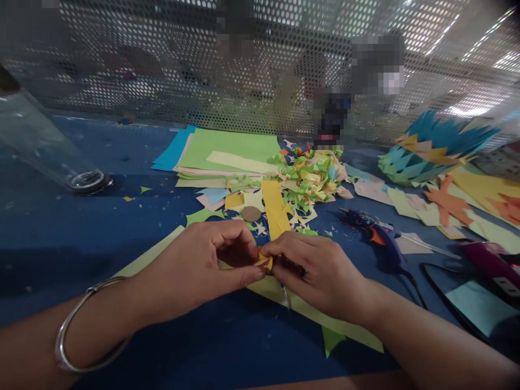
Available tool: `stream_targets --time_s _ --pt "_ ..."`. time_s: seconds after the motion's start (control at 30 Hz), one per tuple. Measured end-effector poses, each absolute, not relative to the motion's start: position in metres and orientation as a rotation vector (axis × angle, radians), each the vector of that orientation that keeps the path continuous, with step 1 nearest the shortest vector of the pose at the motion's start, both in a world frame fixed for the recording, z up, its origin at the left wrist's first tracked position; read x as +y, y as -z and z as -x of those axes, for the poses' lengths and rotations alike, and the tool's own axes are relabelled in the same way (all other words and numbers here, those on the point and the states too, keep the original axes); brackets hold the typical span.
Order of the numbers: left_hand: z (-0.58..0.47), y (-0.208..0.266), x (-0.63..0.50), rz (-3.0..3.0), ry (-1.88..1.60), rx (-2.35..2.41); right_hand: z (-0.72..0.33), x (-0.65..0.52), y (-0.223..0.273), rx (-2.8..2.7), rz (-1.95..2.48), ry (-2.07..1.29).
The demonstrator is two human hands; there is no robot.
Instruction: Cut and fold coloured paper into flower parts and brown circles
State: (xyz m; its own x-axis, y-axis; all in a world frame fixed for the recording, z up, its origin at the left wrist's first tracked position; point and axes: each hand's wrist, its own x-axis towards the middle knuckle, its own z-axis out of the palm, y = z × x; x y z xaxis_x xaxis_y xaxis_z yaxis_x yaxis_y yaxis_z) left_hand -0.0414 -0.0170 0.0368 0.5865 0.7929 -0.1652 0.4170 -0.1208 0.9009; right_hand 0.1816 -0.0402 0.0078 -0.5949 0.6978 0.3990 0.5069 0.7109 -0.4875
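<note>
Near the centre of the frame, the person's left hand [199, 268] pinches a small folded yellow paper piece [266, 262] between thumb and index finger. The right hand [320, 265] meets it from the other side, its bent fingers drawn together and pinching the same piece — the lower fingertips are partly hidden. A metal bangle [60, 346] circles the left wrist.

Just above the hands lies a yellow paper strip [275, 203], with a round brownish disc [251, 214] beside it. Beneath the hands, a long pale strip [349, 324] runs down to the lower right over the blue table [182, 352]. Upper centre holds stacked coloured sheets [239, 143] and heaped paper scraps [319, 176] — a glue gun [377, 238] sits right of centre, below a blue-and-green paper crown [434, 146] at upper right.
</note>
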Motion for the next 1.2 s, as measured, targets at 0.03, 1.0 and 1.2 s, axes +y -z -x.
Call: stream_targets --time_s 0.03,1.0,1.2 --pt "0.041 -0.039 -0.017 -1.763 -0.431 1.014 -0.182 -0.04 -0.008 -2.341 0.914 -0.442" --pt "0.044 -0.04 -0.009 -1.546 -0.436 0.929 -0.181 -0.042 -0.011 -2.352 0.91 -0.455" --pt "0.045 -0.036 -0.007 -1.508 -0.451 0.871 -0.181 -0.043 -0.011 -2.357 0.893 -0.467"
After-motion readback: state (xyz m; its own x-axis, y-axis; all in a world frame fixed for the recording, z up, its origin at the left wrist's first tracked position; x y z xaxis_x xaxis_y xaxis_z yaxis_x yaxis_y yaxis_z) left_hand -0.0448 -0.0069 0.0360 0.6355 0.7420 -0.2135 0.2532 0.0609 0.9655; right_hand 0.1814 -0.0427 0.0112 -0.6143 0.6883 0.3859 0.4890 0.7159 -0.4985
